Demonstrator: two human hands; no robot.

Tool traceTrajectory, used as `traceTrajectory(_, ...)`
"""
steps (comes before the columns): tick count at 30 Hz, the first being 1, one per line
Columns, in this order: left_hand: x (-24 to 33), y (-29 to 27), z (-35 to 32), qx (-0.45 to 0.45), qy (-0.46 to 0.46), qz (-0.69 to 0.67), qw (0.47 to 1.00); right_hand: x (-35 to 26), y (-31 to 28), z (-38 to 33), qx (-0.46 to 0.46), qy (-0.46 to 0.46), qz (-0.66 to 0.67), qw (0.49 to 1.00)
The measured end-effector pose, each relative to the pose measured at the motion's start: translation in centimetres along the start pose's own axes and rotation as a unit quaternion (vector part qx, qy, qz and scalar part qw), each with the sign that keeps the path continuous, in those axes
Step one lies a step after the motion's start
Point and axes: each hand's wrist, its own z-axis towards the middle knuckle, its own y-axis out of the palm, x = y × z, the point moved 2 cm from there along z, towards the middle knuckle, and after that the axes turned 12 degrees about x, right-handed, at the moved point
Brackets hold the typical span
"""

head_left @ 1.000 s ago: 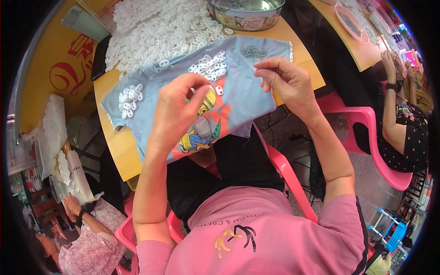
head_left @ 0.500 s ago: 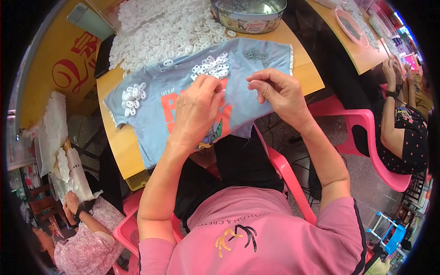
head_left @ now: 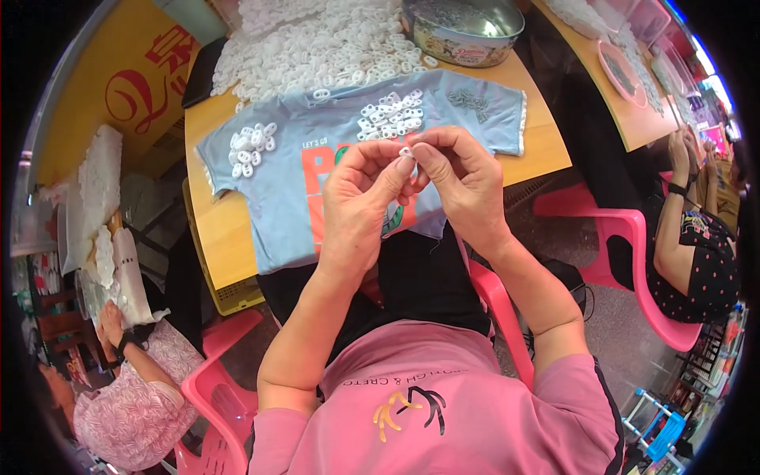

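My left hand (head_left: pixel 362 198) and my right hand (head_left: pixel 461 184) meet above a light blue printed shirt (head_left: pixel 277 198) spread on the wooden table (head_left: pixel 218 237). Together their fingertips pinch one small white plastic piece (head_left: pixel 406 151). On the shirt lie two small heaps of the same white pieces, one at the left (head_left: pixel 251 147) and one in the middle (head_left: pixel 388 115), plus a patch of small grey metal parts (head_left: pixel 469 98) at the right.
A big pile of white pieces (head_left: pixel 317 43) and a round metal tin (head_left: pixel 463 30) sit at the table's far side. A person in a dotted top (head_left: pixel 701 253) sits on a pink chair at the right. Another person (head_left: pixel 131 396) sits at the lower left.
My hands were apart over the shirt; they have come together, and both now pinch one white piece between the fingertips.
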Motion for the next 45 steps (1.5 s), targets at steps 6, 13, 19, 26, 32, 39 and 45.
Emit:
traceTrajectory(6,0.1,-0.8,-1.2,0.026,-0.029,-0.047,0.998,-0.1,0.5,-0.5,-0.012,0.003,0.005,1.000)
traceTrajectory(13,1.0,-1.6,-1.8,0.028,0.003,-0.029,0.999,-0.6,0.4,-0.4,-0.076,0.057,0.007,0.995)
traceTrajectory(19,1.7,-1.7,-2.2,0.024,0.027,0.005,0.999,-0.6,0.5,-0.6,-0.088,0.104,0.044,0.990)
traceTrajectory(26,1.9,-1.9,-2.3,0.022,0.050,0.041,0.998,-0.7,0.7,-0.7,-0.087,0.129,0.068,0.986)
traceTrajectory(32,2.3,-1.6,-2.8,0.021,0.068,0.060,0.996,-1.4,0.7,-0.7,-0.099,0.083,0.006,0.992)
traceTrajectory(39,2.1,-1.2,-2.9,0.028,0.066,0.042,0.997,-1.6,0.8,-0.8,-0.093,-0.009,-0.040,0.995)
traceTrajectory(45,0.8,-1.6,-1.8,0.051,0.089,0.053,0.993,0.1,1.5,-0.7,-0.054,-0.017,-0.054,0.997)
